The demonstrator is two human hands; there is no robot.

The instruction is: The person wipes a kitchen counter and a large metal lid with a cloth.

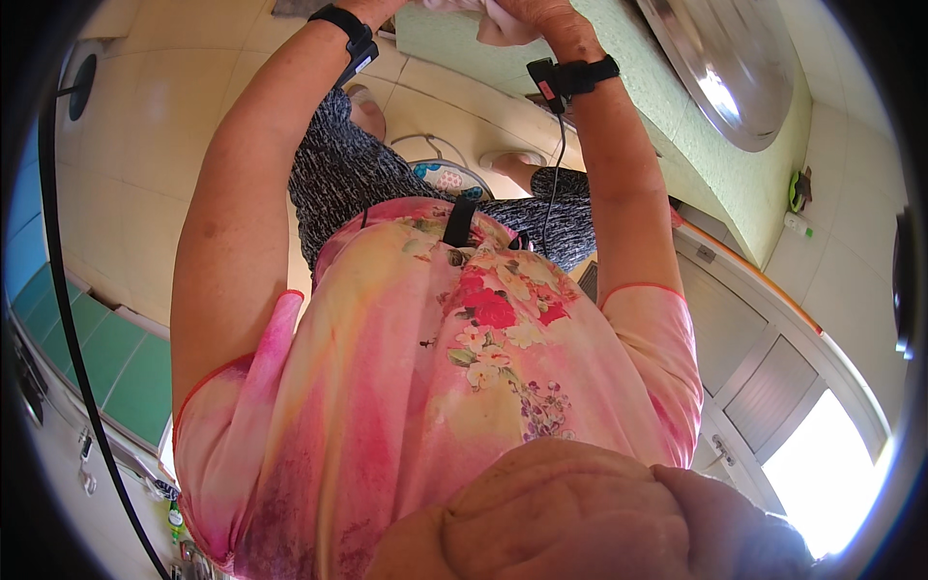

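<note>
A pale pinkish cloth hangs at the top edge, over the green counter side. My right hand, partly cut off by the picture's edge, is closed on it. Only the wrist and the base of my left hand show at the top, left of the cloth; its fingers are out of view. Both wrists wear black strapped devices, and a thin cable runs down from the right one.
A large shiny metal basin lies on the pale green counter at upper right. Between my feet is a round seat with a patterned cover. A door with a bright pane is at right, green tiles at left.
</note>
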